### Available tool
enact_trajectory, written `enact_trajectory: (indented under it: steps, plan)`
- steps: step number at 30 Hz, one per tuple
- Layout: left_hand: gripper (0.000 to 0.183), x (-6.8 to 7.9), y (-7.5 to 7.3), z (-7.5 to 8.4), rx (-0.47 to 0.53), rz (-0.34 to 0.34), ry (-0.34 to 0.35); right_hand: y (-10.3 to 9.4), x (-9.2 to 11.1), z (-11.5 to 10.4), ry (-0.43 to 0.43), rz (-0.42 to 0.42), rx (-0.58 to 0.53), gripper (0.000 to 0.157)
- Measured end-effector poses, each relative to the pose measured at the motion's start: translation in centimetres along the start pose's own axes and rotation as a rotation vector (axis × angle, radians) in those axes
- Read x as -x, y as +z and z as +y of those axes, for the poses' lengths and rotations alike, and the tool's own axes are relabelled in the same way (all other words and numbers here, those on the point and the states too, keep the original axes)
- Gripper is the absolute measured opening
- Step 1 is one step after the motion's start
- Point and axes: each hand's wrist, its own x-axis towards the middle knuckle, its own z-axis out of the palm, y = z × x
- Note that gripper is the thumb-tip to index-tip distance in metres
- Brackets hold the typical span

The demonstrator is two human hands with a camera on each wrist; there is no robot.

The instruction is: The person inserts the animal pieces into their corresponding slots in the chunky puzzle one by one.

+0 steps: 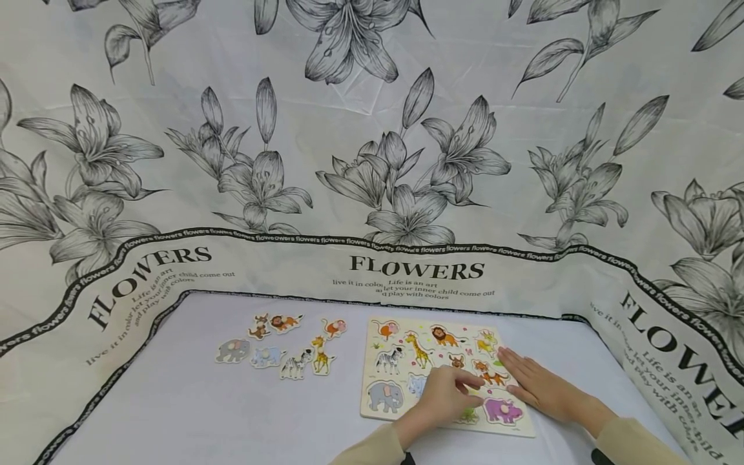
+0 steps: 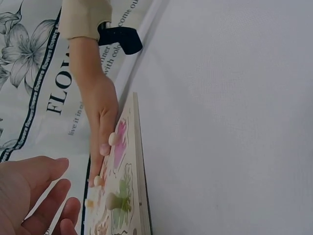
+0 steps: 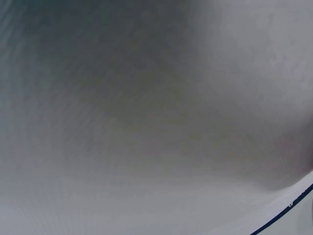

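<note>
A wooden animal puzzle board (image 1: pixel 371 374) lies on the table in the head view. My left hand (image 1: pixel 443 395) hovers over its lower middle, fingers loosely bent with nothing between them, near a green animal piece (image 1: pixel 467 415). In the left wrist view that green piece shows a wooden knob (image 2: pixel 113 201), apart from the fingers. My right hand (image 1: pixel 543 387) lies with straight fingers along the board's right edge, beside the purple hippo piece (image 1: pixel 503 411) and an orange animal piece (image 1: pixel 490 372). The left hand covers part of the board's lower row.
Left of the board lie several loose pieces: an elephant (image 1: pixel 232 351), a blue animal (image 1: pixel 265 357), a zebra (image 1: pixel 296 365), a giraffe (image 1: pixel 321 355), a monkey (image 1: pixel 334 328), a lion (image 1: pixel 286 323) and a small brown animal (image 1: pixel 259 327). A flower-printed cloth (image 1: pixel 302 265) stands behind.
</note>
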Motion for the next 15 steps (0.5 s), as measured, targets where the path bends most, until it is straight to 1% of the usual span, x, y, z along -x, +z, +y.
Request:
enact_trajectory:
  steps: [3, 7, 13, 15]
  plan:
    - [0.022, 0.2, -0.6, -0.3, 0.045, 0.015, -0.019, 0.2, 0.1, 0.1, -0.031, 0.031, 0.032, 0.063]
    - [0.023, 0.3, -1.5, -0.7, 0.074, 0.038, -0.038, 0.6, 0.1, 0.4, -0.062, 0.079, 0.079, 0.061]
    - [0.022, 0.3, -3.1, -1.2, 0.065, 0.070, -0.007, 0.8, 0.1, 0.6, -0.080, 0.093, 0.093, 0.061]
    - [0.021, 0.4, -3.6, -1.3, 0.060, 0.079, -0.006, 0.8, 0.1, 0.5, -0.088, 0.093, 0.089, 0.061]
